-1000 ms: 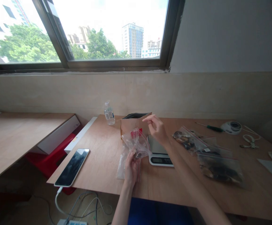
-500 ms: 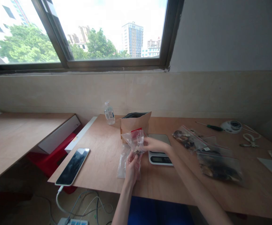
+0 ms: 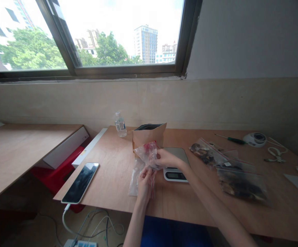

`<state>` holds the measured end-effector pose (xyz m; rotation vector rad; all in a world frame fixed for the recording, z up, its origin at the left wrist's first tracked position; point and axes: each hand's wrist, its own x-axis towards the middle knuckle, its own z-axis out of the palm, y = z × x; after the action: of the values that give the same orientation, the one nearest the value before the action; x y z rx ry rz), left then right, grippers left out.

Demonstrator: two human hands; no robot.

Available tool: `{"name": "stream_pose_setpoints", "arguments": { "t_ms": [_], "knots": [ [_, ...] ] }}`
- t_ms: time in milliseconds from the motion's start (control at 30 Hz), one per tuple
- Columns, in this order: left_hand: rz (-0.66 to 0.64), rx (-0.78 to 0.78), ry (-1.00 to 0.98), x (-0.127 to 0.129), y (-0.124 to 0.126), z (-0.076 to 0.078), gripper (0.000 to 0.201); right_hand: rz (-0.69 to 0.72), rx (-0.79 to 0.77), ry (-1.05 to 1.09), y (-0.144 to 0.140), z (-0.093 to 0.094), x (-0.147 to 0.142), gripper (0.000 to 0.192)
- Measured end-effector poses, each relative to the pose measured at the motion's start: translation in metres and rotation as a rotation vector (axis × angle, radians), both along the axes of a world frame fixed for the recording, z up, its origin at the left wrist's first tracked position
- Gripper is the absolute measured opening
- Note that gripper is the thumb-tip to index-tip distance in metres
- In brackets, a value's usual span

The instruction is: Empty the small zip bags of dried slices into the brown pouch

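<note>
With my right grip (image 3: 168, 158) lowered since a second ago, my left grip (image 3: 144, 179) pinches the clear bag (image 3: 147, 154) above the tabletop (image 3: 107, 181), the right touches its far side, pinching or not I cannot tell, before the paper pouch (image 3: 146, 135).

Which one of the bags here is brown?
The upright, open-topped bag just right of the water bottle; the others, including the held bag, are transparent.
</note>
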<state>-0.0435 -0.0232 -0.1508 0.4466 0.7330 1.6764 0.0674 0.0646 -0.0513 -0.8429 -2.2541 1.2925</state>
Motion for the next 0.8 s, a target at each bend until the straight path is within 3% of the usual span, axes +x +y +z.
{"name": "stream_pose_setpoints", "arguments": {
  "t_ms": [300,600,800],
  "knots": [
    [0.065,-0.055,-0.085,-0.004,0.001,0.0,0.022,0.065,-0.22,0.155,0.004,-0.001,0.011,0.036],
    [0.093,-0.067,-0.084,-0.004,0.0,0.004,0.027,0.125,-0.129,-0.022,-0.001,-0.01,0.008,0.041],
    [0.059,-0.048,-0.117,-0.005,-0.002,0.004,0.043,0.087,-0.059,-0.05,-0.001,-0.011,0.01,0.037]
  ]
}}
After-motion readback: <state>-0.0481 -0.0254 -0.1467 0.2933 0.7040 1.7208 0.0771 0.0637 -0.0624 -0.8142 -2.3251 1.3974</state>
